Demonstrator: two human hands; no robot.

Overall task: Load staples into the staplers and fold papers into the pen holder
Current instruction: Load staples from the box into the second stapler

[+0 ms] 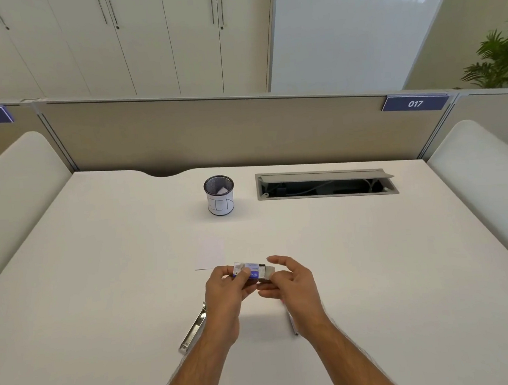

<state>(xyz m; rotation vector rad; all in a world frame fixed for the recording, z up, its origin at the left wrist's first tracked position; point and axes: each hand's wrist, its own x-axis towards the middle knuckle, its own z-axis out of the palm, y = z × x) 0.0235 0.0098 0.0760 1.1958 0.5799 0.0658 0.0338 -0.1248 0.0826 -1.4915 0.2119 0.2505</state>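
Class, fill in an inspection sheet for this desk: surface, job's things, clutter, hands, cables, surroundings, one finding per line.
Surface: white desk, a sheet of white paper lying flat on it.
Job's things: staple box held above the desk; mesh pen holder upright with folded paper inside; opened stapler by the left forearm; a second metal piece, mostly hidden beside the right wrist.
Clutter: nothing seen.
Hands: left hand grips the box; right hand pinches its tray end.
Cables: some inside the open cable hatch.
Surroundings: partition with sign 017, cabinets, plant.
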